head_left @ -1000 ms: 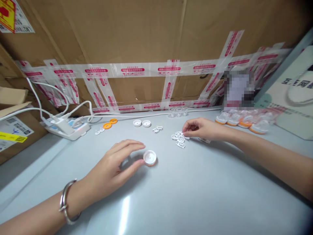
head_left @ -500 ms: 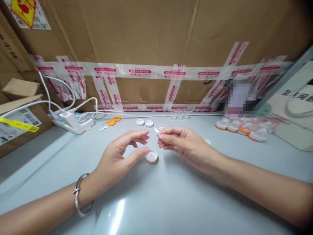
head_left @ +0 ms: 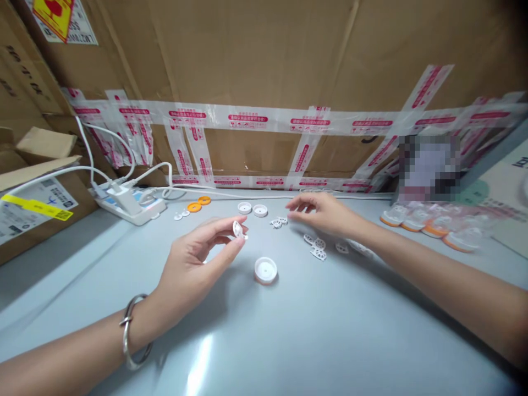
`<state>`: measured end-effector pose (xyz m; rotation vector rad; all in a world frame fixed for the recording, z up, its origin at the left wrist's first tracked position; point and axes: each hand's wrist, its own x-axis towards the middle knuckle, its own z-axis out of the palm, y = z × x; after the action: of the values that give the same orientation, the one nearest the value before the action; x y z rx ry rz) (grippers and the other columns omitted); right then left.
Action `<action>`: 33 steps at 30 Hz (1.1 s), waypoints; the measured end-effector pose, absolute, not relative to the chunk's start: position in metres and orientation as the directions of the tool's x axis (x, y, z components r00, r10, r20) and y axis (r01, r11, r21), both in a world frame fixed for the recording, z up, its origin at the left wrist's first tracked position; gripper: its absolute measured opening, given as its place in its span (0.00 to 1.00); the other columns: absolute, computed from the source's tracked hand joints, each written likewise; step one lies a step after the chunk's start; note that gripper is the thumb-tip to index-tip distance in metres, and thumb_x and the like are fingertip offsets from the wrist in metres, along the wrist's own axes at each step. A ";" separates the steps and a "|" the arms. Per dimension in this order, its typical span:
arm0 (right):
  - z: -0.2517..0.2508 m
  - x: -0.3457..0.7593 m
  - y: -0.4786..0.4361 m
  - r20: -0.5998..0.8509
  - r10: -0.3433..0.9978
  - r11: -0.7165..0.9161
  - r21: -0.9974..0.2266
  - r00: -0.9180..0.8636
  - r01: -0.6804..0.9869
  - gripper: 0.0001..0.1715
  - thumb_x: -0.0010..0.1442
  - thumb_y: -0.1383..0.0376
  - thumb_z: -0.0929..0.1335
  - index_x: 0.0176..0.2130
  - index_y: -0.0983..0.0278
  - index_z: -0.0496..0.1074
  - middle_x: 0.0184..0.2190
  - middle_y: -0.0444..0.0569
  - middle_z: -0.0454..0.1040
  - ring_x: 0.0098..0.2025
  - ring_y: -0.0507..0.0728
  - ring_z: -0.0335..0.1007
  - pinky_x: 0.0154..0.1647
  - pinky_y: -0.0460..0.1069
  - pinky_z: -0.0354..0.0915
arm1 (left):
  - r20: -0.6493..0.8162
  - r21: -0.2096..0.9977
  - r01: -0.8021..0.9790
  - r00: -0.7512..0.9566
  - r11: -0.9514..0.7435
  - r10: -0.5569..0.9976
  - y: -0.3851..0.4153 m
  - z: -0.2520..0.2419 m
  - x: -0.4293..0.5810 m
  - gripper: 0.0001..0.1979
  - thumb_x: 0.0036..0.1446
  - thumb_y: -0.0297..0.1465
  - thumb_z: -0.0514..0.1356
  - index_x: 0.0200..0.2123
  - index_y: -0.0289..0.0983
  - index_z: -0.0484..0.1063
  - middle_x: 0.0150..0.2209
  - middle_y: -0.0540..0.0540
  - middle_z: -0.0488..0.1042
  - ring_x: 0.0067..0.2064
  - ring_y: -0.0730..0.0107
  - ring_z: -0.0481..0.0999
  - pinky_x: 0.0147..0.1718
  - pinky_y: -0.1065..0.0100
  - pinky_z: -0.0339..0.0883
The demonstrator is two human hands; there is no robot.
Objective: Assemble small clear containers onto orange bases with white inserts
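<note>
Between the thumb and forefinger of my left hand [head_left: 202, 253] is a small white openwork plastic piece [head_left: 238, 229]. Just right of it, lower down, a round white cup with an orange base [head_left: 265, 270] stands on the table, touched by neither hand. My right hand [head_left: 319, 212] is farther back, fingers apart and slightly curved, with nothing visible in them. By its fingertips lies a pair of white openwork pieces [head_left: 279, 222]. More such pieces [head_left: 317, 245] are spread below my right wrist, some partly hidden by the forearm.
Two white round cups [head_left: 252, 209] and two orange rings [head_left: 199, 204] sit toward the back, beside small white discs [head_left: 181, 214]. A power strip [head_left: 134, 209] with cables is at left. Several clear-domed, orange-based items [head_left: 429, 220] stand at right. A large cardboard box [head_left: 256, 55] walls the back.
The small white piece has passed from my right hand to my left. My right hand has moved back and right, away from the left, and its fingers have parted. The view has shifted slightly.
</note>
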<state>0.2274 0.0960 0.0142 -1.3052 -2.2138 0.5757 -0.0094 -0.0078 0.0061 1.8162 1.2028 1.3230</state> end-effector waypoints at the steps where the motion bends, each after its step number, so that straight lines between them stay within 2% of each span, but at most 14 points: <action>1: 0.008 0.230 0.102 0.182 0.879 0.464 -0.539 -0.440 0.703 0.14 0.50 0.59 0.69 0.35 0.66 0.74 0.32 0.49 0.75 0.33 0.55 0.69 0.36 0.50 0.64 | 0.417 0.833 0.348 0.119 -0.431 0.901 -0.007 0.005 -0.010 0.14 0.55 0.32 0.59 0.46 0.39 0.71 0.39 0.46 0.75 0.39 0.70 0.74 0.40 0.69 0.70; 3: -0.003 0.231 0.108 0.164 0.861 0.494 -0.497 -0.482 0.713 0.14 0.51 0.59 0.68 0.35 0.66 0.74 0.34 0.49 0.74 0.34 0.54 0.68 0.36 0.50 0.64 | 0.418 0.802 0.399 0.154 -0.443 0.895 -0.005 0.002 -0.012 0.13 0.55 0.32 0.59 0.45 0.39 0.71 0.39 0.47 0.75 0.39 0.70 0.73 0.41 0.69 0.69; 9: -0.010 0.223 0.104 0.221 0.877 0.475 -0.524 -0.427 0.707 0.12 0.54 0.59 0.66 0.31 0.65 0.72 0.30 0.48 0.73 0.32 0.53 0.68 0.35 0.49 0.63 | 0.413 0.759 0.463 0.202 -0.458 0.888 0.000 -0.001 -0.017 0.13 0.56 0.32 0.57 0.45 0.39 0.71 0.40 0.46 0.74 0.38 0.70 0.73 0.41 0.68 0.69; 14: 0.006 0.212 0.084 0.220 0.857 0.470 -0.705 -0.466 0.531 0.07 0.55 0.63 0.66 0.33 0.64 0.72 0.31 0.46 0.76 0.35 0.53 0.72 0.40 0.49 0.66 | 0.379 0.797 0.426 0.198 -0.427 0.904 0.000 -0.002 -0.019 0.17 0.57 0.31 0.57 0.51 0.40 0.65 0.37 0.47 0.74 0.38 0.72 0.73 0.40 0.68 0.69; 18: 0.012 0.196 0.057 0.284 0.792 0.543 -0.733 -0.540 0.410 0.04 0.54 0.66 0.67 0.31 0.63 0.73 0.33 0.46 0.75 0.36 0.52 0.72 0.41 0.47 0.67 | 0.381 0.795 0.422 0.214 -0.437 0.900 -0.002 -0.005 -0.019 0.12 0.56 0.30 0.58 0.44 0.39 0.67 0.38 0.48 0.73 0.39 0.72 0.73 0.40 0.70 0.68; 20: 0.012 0.189 0.046 0.286 0.761 0.559 -0.744 -0.582 0.366 0.05 0.54 0.67 0.67 0.32 0.63 0.74 0.34 0.46 0.75 0.36 0.52 0.72 0.41 0.47 0.67 | 0.398 0.759 0.455 0.242 -0.465 0.885 -0.004 -0.005 -0.019 0.09 0.55 0.30 0.58 0.41 0.39 0.69 0.39 0.48 0.73 0.39 0.71 0.72 0.41 0.70 0.67; 23: 0.011 0.183 0.034 0.281 0.736 0.559 -0.766 -0.616 0.318 0.07 0.55 0.69 0.67 0.34 0.62 0.75 0.35 0.46 0.76 0.37 0.51 0.72 0.41 0.46 0.67 | 0.412 0.693 0.507 0.305 -0.512 0.859 -0.005 -0.004 -0.017 0.10 0.55 0.30 0.58 0.42 0.40 0.69 0.38 0.49 0.74 0.38 0.71 0.72 0.39 0.70 0.67; 28: 0.011 0.179 0.025 0.270 0.800 0.436 -0.875 -0.536 0.210 0.04 0.54 0.69 0.68 0.32 0.64 0.74 0.34 0.46 0.75 0.37 0.51 0.72 0.42 0.47 0.68 | 0.434 0.650 0.517 0.350 -0.558 0.830 -0.005 0.002 -0.012 0.10 0.56 0.29 0.57 0.42 0.40 0.70 0.37 0.48 0.74 0.38 0.71 0.72 0.38 0.70 0.66; 33: 0.009 0.178 0.023 0.214 0.860 0.278 -0.958 -0.463 0.075 0.03 0.52 0.69 0.68 0.32 0.65 0.71 0.32 0.46 0.73 0.37 0.51 0.72 0.43 0.48 0.69 | 0.411 0.693 0.478 0.354 -0.540 0.840 -0.002 0.001 -0.010 0.10 0.56 0.27 0.57 0.43 0.39 0.69 0.38 0.48 0.73 0.38 0.73 0.72 0.39 0.71 0.67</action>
<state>0.1781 0.0231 0.0089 -0.8530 -1.7639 1.2624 -0.0096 -0.0018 0.0011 2.1631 1.1464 1.0570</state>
